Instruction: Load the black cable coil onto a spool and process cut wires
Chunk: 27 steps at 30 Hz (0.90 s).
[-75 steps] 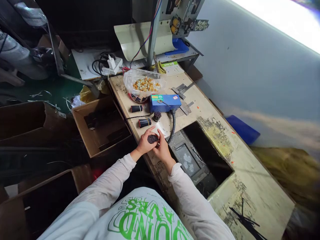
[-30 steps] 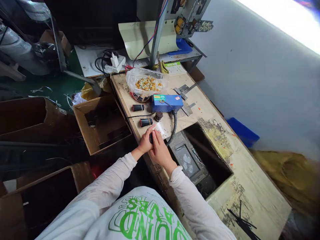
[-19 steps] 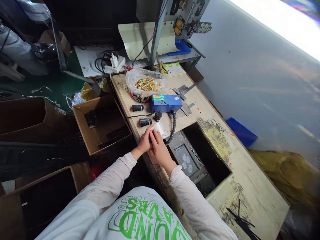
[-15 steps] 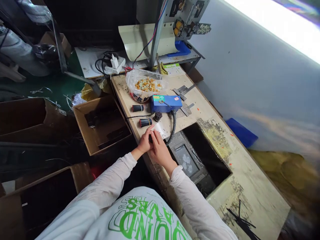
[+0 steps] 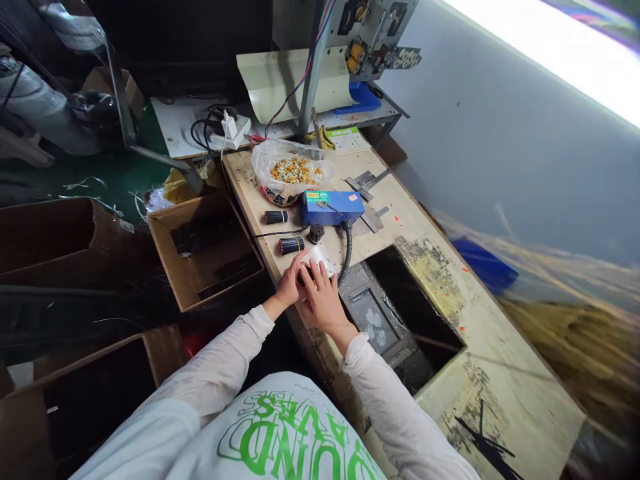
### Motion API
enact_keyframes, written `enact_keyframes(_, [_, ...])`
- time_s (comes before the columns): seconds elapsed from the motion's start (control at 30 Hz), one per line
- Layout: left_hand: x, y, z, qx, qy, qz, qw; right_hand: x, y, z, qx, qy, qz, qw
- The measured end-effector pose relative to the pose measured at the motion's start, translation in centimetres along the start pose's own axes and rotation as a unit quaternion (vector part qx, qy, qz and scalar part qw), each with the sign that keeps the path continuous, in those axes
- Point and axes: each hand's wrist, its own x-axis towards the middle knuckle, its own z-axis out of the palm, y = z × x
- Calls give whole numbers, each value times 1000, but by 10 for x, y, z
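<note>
My left hand (image 5: pixel 290 285) is closed around a dark bundle (image 5: pixel 303 274) at the near edge of the wooden bench, apparently black wires like those beside it. The fingers cover most of this bundle. My right hand (image 5: pixel 323 300) lies against its right side with fingers spread, the tips over a pale shiny plate (image 5: pixel 317 255). Just beyond my hands is a bundle of black wires with red ends and a yellow band (image 5: pixel 291 246). Next to it a dark bundle (image 5: pixel 316 233) shows its end upward. A white-banded bundle (image 5: pixel 275 217) lies farther back.
A blue box device (image 5: pixel 333 207) with a ribbed black hose (image 5: pixel 348 250) sits behind the bundles. Beyond it stands a plastic bag of small yellow and white parts (image 5: pixel 293 171). The bench has a rectangular cut-out (image 5: pixel 425 319) on the right. An open carton (image 5: pixel 175 293) stands left.
My right hand's fingers have spread apart and shifted slightly right, showing more of the dark bundle. My left hand stays nearly in place.
</note>
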Motion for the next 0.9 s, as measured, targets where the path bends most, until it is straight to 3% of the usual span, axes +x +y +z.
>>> enact_keyframes(0.33, [1,4,-2,-12,-12,-17,1000,-7,-2,6,-38,29,-40,998])
enact_keyframes(0.6, [1,3,-3,-44,-11,-21,999,-7,5,1,-47,8,-48,998])
enact_keyframes(0.9, [3,0,-2,26,12,22,999,4,23,-3,-37,-11,-45,998])
